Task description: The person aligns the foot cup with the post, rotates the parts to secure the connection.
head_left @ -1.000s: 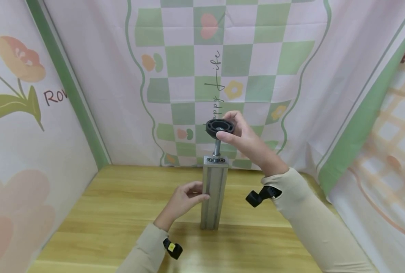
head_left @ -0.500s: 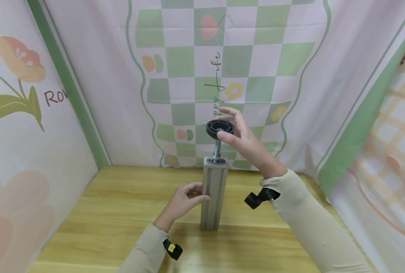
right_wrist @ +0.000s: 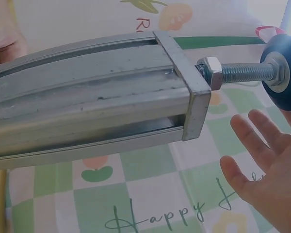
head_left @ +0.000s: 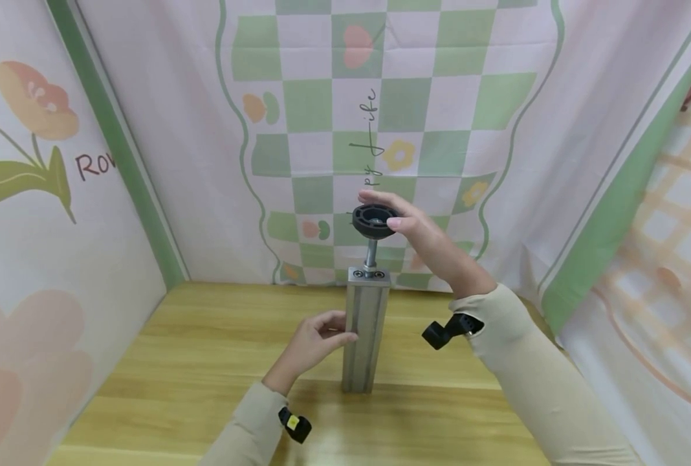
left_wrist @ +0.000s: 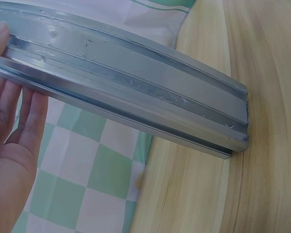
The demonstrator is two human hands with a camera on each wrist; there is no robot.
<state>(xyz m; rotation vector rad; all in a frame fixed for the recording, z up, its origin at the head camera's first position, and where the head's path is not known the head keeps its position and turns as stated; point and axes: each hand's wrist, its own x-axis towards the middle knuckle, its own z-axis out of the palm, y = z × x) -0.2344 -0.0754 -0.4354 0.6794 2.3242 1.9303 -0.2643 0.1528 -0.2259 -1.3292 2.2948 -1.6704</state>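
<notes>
An upright grey aluminium profile [head_left: 365, 336] stands on the wooden table, with a metal plate [right_wrist: 198, 114] across its top end. From that plate rises a threaded stud [right_wrist: 247, 73] with a hex nut [right_wrist: 214, 74] near its base and a round black levelling foot [head_left: 373, 228] on top. My left hand [head_left: 315, 341] holds the profile's left side, thumb in front and fingers behind. Beside the foot is my right hand [head_left: 429, 243], its thumb at the right rim and its fingers stretched out behind. In the right wrist view several of its fingers spread below the foot.
The wooden table [head_left: 206, 362] ends at a hanging cloth [head_left: 307, 107] with green and white checks. Printed cloths also flank the table, a flowered one [head_left: 19, 259] at left. Each wrist wears a small black camera [head_left: 438, 335].
My right thumb has slid from the front of the levelling foot to its right rim, and the fingers have straightened out behind it. The left hand and profile hold their place.
</notes>
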